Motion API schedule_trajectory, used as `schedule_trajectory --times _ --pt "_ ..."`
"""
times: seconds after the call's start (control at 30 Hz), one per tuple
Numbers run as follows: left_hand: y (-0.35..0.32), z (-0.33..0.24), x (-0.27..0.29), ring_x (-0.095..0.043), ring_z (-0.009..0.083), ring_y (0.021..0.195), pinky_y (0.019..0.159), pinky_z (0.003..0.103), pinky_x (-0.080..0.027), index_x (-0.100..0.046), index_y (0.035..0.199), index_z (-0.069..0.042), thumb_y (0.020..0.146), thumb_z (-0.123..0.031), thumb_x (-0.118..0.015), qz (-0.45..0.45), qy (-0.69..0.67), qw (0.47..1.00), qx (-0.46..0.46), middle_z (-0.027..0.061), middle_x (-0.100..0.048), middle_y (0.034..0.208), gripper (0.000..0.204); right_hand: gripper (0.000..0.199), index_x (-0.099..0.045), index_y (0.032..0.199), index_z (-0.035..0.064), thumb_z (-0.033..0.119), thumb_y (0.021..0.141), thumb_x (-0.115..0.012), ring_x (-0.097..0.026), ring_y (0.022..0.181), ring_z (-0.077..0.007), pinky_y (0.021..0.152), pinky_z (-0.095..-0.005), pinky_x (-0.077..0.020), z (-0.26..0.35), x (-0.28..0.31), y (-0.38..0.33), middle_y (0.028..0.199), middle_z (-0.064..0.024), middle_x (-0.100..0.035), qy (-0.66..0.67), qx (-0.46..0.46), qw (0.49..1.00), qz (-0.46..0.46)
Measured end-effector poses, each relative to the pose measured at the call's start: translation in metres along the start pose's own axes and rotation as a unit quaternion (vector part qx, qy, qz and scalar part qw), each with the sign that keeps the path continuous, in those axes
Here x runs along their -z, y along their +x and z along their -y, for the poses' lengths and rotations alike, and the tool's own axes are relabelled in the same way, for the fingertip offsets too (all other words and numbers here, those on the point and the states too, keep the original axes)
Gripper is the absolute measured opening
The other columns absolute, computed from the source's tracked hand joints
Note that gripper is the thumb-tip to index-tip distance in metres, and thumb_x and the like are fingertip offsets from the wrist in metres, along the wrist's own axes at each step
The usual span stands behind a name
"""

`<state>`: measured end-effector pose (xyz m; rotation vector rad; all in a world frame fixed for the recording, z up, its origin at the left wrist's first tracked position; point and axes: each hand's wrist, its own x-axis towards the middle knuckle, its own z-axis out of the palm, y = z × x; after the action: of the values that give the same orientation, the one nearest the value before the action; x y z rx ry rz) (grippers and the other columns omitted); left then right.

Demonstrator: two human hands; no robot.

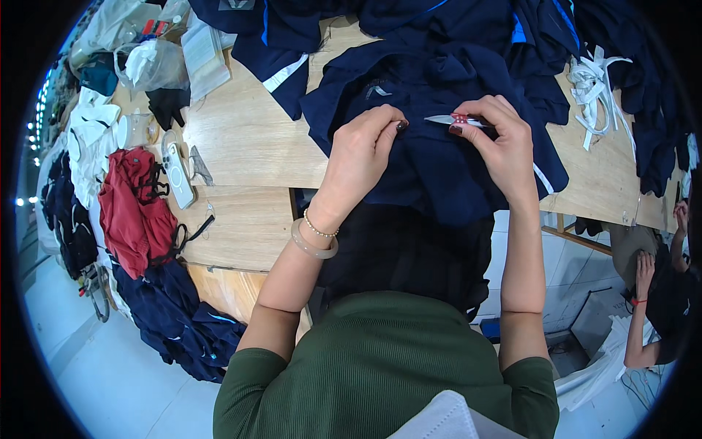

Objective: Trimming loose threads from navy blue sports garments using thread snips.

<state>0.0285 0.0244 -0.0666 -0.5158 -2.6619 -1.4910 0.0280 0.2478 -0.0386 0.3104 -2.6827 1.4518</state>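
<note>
left hand (368, 143): thumb and finger pinched together above the garment; whether they grip anything, cannot tell.
right hand (503, 135): closed on the cutter (461, 119).
cutter: slim, pointed silver blade aimed left, apart from the left hand; spotted red grip.
garment (439, 175): on the table (248, 139), under both hands; matte navy cloth in soft folds.
work: seemingly under way, garment laid out; cuts made or left, cannot tell.
table: smooth, pale wood grain.
</note>
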Motion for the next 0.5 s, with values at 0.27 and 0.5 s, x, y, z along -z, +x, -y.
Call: schedule_trajectory --times 0.27,0.5 --pt "0.001 -0.002 0.000 -0.072 0.0179 0.082 0.074 0.024 -0.055 -0.064 0.098 0.002 0.093 0.000 -0.061 -0.006 -0.012 1.000 0.023 0.0109 -0.072 0.089 0.006 0.014 -0.070 0.086 0.0037 0.012 0.077 -0.076 -0.058 0.079 -0.0215 0.069 -0.0334 -0.0485 0.020 -0.005 0.009 0.079 -0.0043 -0.064 -0.166 0.059 0.983 0.051" --pt "0.001 0.005 -0.005 -0.066 0.0261 0.065 0.059 0.030 -0.050 -0.063 0.094 -0.001 0.089 -0.001 -0.063 -0.046 -0.028 0.998 -0.030 0.0134 -0.067 0.079 0.005 0.014 -0.070 0.085 0.0033 0.012 0.077 -0.076 -0.059 0.080 -0.0219 0.069 -0.0347 -0.0493 0.025 -0.006 0.017 0.080 -0.0042 -0.064 -0.212 0.090 0.969 0.088"
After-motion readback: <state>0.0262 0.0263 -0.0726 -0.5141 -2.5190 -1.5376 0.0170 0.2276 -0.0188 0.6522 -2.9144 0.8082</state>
